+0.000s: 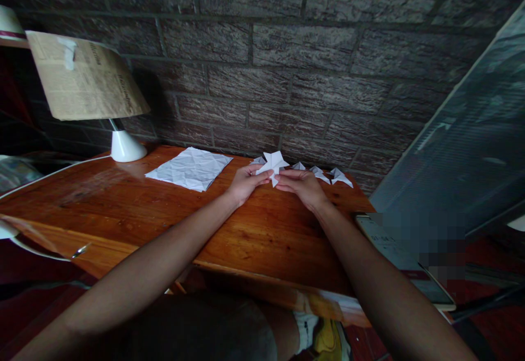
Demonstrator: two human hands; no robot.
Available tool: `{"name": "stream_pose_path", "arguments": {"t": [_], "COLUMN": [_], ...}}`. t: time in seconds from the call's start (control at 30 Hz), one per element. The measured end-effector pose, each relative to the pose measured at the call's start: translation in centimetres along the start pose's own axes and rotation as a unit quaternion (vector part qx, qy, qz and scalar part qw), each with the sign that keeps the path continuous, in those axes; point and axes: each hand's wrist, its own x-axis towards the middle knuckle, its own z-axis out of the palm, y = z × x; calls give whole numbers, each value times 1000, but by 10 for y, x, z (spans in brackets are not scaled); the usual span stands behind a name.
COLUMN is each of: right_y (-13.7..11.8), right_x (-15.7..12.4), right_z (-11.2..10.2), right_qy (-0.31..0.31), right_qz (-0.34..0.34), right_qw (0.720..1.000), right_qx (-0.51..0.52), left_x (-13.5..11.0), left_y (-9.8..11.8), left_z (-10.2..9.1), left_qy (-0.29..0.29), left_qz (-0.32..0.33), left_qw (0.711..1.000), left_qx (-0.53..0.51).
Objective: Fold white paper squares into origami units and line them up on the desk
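Note:
Both my hands meet at the far middle of a wooden table (135, 208). My left hand (245, 181) pinches the left side of a white folded paper star (273, 163). My right hand (301, 185) pinches its lower right side, fingers closed on the paper. The star is raised slightly off the table. Small folded white paper pieces (328, 175) lie just right of my hands near the wall. A creased white paper sheet (191, 168) lies flat to the left of my hands.
A white-based lamp (123, 146) with a newspaper shade (84, 79) stands at the table's far left corner, its cord running left. A phone (404, 260) rests at the table's right edge. A dark brick wall (287, 65) backs the table; a slanted panel (471, 142) leans at right.

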Motion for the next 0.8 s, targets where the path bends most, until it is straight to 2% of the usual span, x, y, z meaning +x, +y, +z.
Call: {"name": "stream_pose_path", "arguments": {"t": [0.37,0.53,0.8], "right_y": [5,4,10], "right_x": [2,2,2], "right_z": [4,4,8], "right_qy": [13,17,38], "right_qz": [-12,-22,-38], "right_qw": [1000,999,998], "right_qx": [-4,-16,-26], "left_x": [1,1,0], "left_y": [-1,-3,-1], "left_z": [-1,-2,-2], "left_qy": [7,-9,6], "left_qz": [7,20,-10], "left_qw": [1000,999,1000], "left_qx": [14,30,21]}}
